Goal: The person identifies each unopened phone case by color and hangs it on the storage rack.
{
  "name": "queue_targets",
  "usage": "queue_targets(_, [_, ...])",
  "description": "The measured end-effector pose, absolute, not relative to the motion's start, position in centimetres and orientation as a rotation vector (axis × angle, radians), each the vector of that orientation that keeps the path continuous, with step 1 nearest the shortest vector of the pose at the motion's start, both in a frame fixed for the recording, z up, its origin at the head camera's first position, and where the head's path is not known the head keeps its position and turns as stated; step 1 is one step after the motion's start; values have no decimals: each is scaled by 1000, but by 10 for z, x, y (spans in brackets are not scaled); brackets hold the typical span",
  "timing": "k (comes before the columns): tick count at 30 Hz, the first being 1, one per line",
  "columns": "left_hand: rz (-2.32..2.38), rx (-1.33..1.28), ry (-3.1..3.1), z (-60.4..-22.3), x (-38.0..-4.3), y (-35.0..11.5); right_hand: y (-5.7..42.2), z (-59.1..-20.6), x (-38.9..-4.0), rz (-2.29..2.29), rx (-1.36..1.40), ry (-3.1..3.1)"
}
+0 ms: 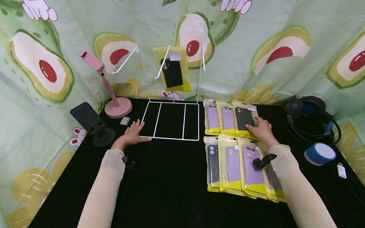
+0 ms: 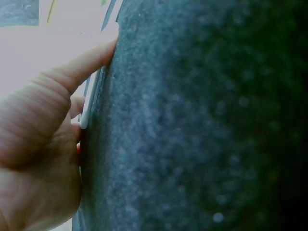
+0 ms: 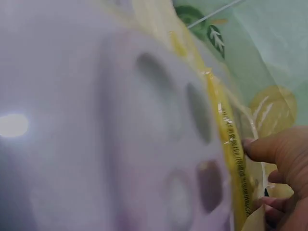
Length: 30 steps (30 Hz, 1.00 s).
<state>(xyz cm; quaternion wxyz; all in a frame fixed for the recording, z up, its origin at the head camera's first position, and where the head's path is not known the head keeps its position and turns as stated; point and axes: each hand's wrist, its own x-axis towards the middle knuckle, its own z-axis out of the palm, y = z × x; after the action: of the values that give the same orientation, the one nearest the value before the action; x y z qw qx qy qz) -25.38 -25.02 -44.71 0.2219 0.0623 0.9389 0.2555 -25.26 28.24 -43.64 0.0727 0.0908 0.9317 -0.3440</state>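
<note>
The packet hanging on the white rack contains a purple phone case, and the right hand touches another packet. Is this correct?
Not quite: the head view shows that the packet hanging on the white rack contains a black phone case, not purple. The right hand does touch another packet.

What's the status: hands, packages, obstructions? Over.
Left hand at front-left corner of white rack. Right hand pinching back-row black-case package. Another package hanging on rack; nothing visibly blocking hands.
</note>
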Motion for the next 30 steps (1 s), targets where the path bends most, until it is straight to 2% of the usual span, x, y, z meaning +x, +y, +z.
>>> queue_targets(7, [692,167,2596,-446,-255,-249,274,-425,-254,-928,439,2730])
queue_targets(11, [688,162,2596,-446,-255,-248,279,-421,-255,-899,443,2698])
queue_targets(23, [712,168,2599,-444,-252,-252,289,-434,-255,-1234,259,2656])
queue_targets(30, [694,184,2606,-444,-252,-250,284,-431,-250,-1400,418,2709])
